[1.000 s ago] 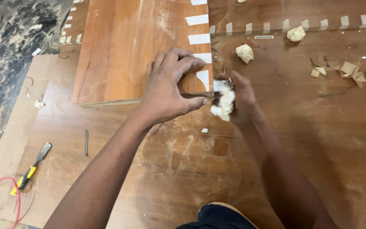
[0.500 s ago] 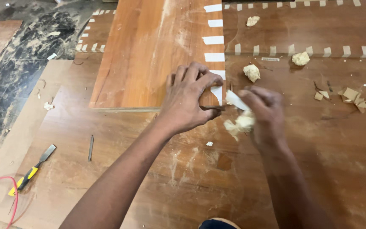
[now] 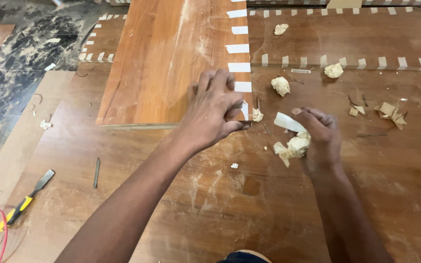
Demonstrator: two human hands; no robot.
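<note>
My left hand (image 3: 214,113) presses down on the near right corner of an orange-brown wooden board (image 3: 164,63), thumb hooked under its front edge. Pale masking tape strips (image 3: 239,48) run along the board's right edge. My right hand (image 3: 318,137) hovers to the right of that corner, closed on a crumpled wad of peeled tape (image 3: 292,145) with one loose strip sticking up. A small tape scrap (image 3: 257,115) lies beside the board's corner.
The board lies on larger wooden sheets (image 3: 269,195) edged with tape strips. Crumpled tape balls (image 3: 280,85) and wood chips (image 3: 390,112) lie at the right. A yellow-handled chisel (image 3: 24,199) and a red cable (image 3: 1,229) sit at the lower left, a nail (image 3: 96,172) nearby.
My right hand has pulled away to the right from the board's corner with the tape wad. A small scrap now lies by the corner. My left hand stays on the corner.
</note>
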